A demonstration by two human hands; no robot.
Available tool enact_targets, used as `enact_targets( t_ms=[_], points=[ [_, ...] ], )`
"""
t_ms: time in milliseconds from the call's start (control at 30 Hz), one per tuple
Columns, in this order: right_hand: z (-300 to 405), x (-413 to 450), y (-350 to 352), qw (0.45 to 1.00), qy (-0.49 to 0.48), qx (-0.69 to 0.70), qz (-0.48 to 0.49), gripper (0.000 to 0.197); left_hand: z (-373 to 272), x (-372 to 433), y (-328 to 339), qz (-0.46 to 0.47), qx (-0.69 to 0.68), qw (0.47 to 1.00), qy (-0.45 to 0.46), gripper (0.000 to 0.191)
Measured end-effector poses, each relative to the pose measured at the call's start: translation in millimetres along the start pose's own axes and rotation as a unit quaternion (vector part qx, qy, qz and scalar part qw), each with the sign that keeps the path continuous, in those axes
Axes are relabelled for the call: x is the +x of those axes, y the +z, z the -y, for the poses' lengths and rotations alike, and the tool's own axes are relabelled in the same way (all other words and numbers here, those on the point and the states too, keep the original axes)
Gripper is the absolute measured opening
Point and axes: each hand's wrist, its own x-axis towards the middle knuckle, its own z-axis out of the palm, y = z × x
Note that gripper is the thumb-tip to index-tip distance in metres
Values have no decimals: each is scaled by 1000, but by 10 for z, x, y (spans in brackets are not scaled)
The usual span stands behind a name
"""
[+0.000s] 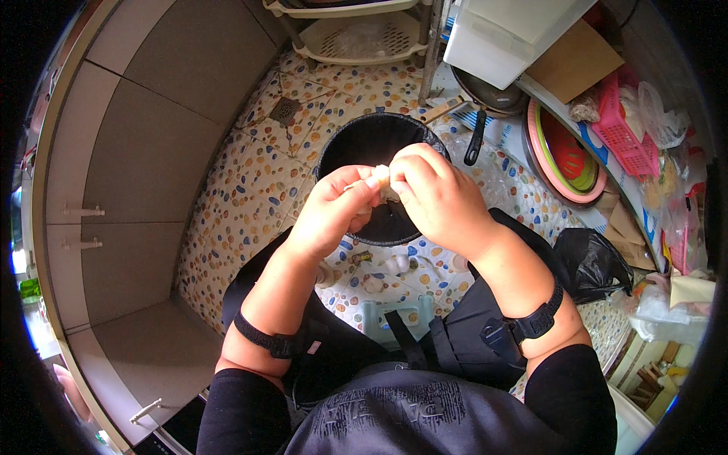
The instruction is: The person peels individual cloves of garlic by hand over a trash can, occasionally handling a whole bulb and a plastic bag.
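My left hand (pixel 333 207) grips a small pale piece (pixel 383 176), perhaps food, between thumb and forefinger. The fingers of my right hand (pixel 446 196) pinch its other end, so the two hands nearly meet. Whether the left palm holds more is hard to see, as the curled fingers cover it. Directly below is a round bin (pixel 364 139) lined with a black plastic bag, standing on the floor between my legs. My hands and wrists hide part of its opening.
Grey cabinets (pixel 165 142) line the left side. Small pale round things (pixel 398 264) lie on the pebble-patterned floor (pixel 250 187) near a light blue plastic stool (pixel 372 318). At right are a frying pan (pixel 495 94), stacked round trays (pixel 534 148), a pink basket (pixel 623 128) and a black bag (pixel 591 264).
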Motion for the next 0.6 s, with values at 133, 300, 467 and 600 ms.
enact_targets(
  t_ms=[133,300,467,600],
  points=[
    [36,24,-76,999,29,18,-2,14,-14,16,8,-18,-4,1000,4,23],
    [-16,36,-64,999,5,43,-8,12,9,11,-22,0,7,1000,-3,21],
    [-18,18,-115,999,-3,-1,33,10,-21,-1,-45,-5,56,998,-7,19],
    [-8,8,-93,999,-18,-1,34,10,-20,-9,-52,-5,104,994,-25,16]
  ],
)
